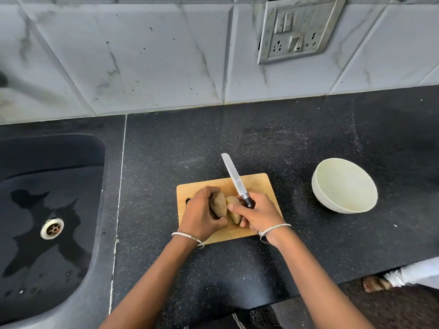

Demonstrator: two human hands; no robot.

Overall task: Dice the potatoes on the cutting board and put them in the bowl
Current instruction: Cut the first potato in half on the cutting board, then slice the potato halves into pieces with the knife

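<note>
A wooden cutting board [255,184] lies on the black counter. Two brown unpeeled potatoes sit on it side by side. My left hand [202,213] grips the left potato [219,204] from its left side. The right potato [233,211] lies between my hands, partly hidden. My right hand [257,213] holds the black handle of a knife [234,176], whose blade points up and away over the board's far edge. An off-white bowl [344,186] stands to the right of the board, with nothing inside it.
A black sink [47,210] with a metal drain and wet patches fills the left side. A tiled wall with a switch panel [297,29] rises behind the counter. The counter's front edge runs at lower right, where a bare foot [375,283] shows on the floor.
</note>
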